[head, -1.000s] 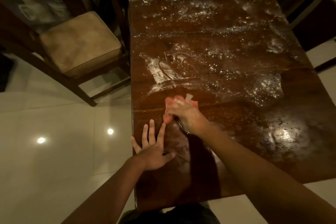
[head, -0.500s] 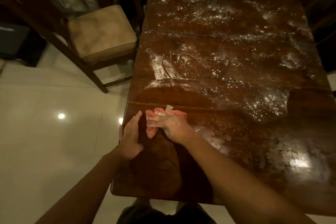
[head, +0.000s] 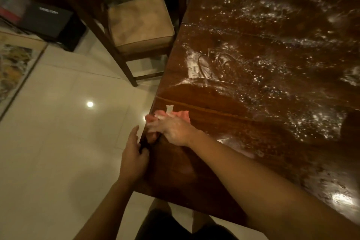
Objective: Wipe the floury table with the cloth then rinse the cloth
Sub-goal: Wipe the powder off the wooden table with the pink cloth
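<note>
The dark wooden table [head: 224,161] is dusted with white flour [head: 263,68] over its middle and far part; the near left strip looks wiped. A pink cloth [head: 184,115] with a white tag lies at the table's left edge. My right hand [head: 173,130], floury on the fingers, presses down on the cloth with fingers stretched toward the edge. Just off that edge, my left hand [head: 132,154] is held side-on against the rim, fingers fairly straight, holding nothing.
A wooden chair with a tan cushion [head: 140,23] stands left of the table, farther back. Pale glossy floor tiles [head: 68,132] lie to the left. A black box [head: 46,19] and a framed picture [head: 13,68] sit by the far left wall.
My right hand has slid the cloth leftward to the table's edge. My left hand has left the tabletop and now sits beside the rim. The view has shifted left.
</note>
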